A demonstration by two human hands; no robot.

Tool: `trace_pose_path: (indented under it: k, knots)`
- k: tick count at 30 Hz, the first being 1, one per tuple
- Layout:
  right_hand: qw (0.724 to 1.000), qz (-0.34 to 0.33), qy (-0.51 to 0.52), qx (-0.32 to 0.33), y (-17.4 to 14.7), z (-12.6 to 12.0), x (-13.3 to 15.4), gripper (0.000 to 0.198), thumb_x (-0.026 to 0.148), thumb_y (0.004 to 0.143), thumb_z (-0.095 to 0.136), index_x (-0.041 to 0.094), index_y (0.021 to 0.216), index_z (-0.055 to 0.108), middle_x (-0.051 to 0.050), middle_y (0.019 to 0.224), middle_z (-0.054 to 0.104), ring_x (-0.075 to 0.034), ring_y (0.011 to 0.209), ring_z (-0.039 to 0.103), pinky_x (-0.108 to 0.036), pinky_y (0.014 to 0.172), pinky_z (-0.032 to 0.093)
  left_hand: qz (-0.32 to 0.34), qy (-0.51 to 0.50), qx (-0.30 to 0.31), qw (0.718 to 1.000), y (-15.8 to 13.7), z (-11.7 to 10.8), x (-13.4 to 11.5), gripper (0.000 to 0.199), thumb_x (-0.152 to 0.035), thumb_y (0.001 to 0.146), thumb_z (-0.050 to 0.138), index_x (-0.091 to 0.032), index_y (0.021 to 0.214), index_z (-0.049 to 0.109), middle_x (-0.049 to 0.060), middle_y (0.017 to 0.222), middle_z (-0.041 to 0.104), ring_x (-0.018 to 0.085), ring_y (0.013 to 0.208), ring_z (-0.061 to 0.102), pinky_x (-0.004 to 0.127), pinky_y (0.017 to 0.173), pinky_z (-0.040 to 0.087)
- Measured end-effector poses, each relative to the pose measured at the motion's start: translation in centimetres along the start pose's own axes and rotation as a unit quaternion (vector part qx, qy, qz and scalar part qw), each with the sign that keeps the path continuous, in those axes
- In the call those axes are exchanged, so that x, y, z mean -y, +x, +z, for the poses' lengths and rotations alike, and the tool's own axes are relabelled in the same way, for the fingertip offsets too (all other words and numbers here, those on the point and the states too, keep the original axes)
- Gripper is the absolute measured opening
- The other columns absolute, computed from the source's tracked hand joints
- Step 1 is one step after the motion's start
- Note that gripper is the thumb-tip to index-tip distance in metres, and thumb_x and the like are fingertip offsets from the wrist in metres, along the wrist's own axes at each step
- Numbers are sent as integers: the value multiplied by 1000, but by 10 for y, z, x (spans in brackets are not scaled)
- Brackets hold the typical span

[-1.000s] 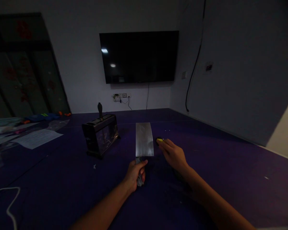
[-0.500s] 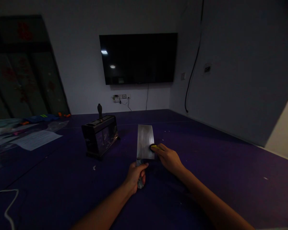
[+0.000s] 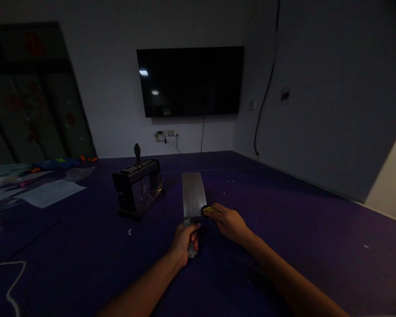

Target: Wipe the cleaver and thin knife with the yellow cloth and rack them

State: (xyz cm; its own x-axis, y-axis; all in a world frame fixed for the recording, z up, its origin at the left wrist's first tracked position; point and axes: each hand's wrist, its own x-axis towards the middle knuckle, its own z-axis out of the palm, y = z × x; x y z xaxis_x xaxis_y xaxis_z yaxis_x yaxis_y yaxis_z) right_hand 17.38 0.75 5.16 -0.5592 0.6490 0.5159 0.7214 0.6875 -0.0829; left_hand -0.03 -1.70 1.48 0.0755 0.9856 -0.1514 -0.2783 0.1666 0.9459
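Note:
My left hand (image 3: pixel 183 243) is wrapped round the grey handle of a cleaver (image 3: pixel 194 193), its wide metal blade pointing away from me. My right hand (image 3: pixel 229 223) is closed on a small yellow-handled tool (image 3: pixel 207 210) with a dark round end. That end meets the lower right edge of the blade; most of the tool is hidden by my fingers, so its exact kind is unclear. Beyond my left hand stands a dark knife block (image 3: pixel 138 187) with one black-handled knife (image 3: pixel 137 154) upright in its top.
A purple surface (image 3: pixel 284 259) spreads under everything. Printed paper (image 3: pixel 53 193) and plastic wrap (image 3: pixel 77 173) lie at the left. A white cable (image 3: pixel 10 286) curls near the front left. A television (image 3: pixel 191 81) hangs on the far wall.
The cleaver has shifted slightly left and its blade tilts a little more to the left. My right hand has followed, the tool's round end now lower along the blade's right edge.

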Motion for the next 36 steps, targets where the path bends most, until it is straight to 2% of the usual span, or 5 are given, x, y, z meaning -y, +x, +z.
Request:
trace_pose_path:
  k: [7,12,18,29,36]
  knots:
    - [1000,7,-11,-4,0,-1,-3,39,13,84,37,26,115,58,-4,104,59,-13,83,59,-22,70,46,-12,14,25,1000,0,0,-2,37,-40,59,63,-19,50,34,-8,34,32,6,25,33,18,31,23]
    - [998,45,8,-39,-1,-4,-13,38,15,86,35,24,115,58,-5,102,59,-13,84,59,-22,71,46,-15,38,51,998,-4,1,-2,27,-33,57,63,-19,57,40,-10,35,33,6,25,33,17,31,22]
    - [991,93,-25,-88,-2,-13,-25,39,14,84,37,26,114,59,-4,99,60,-13,82,59,-22,67,46,-17,85,91,992,-7,2,-5,26,-30,56,63,-19,58,39,-11,36,32,5,25,33,16,31,22]
    - [955,208,-71,-199,-6,-23,-46,34,24,86,38,26,112,60,-2,89,60,-14,68,58,-22,51,40,-55,133,162,976,-7,-2,-9,25,-25,56,62,-19,60,38,-11,35,34,5,25,33,15,30,24]
    - [944,235,-91,-215,-6,-24,-46,35,26,87,36,26,113,59,-4,90,60,-14,65,56,-24,49,38,-49,157,150,975,-6,-3,-6,22,-23,58,62,-19,64,40,-11,34,36,5,24,33,15,30,25]
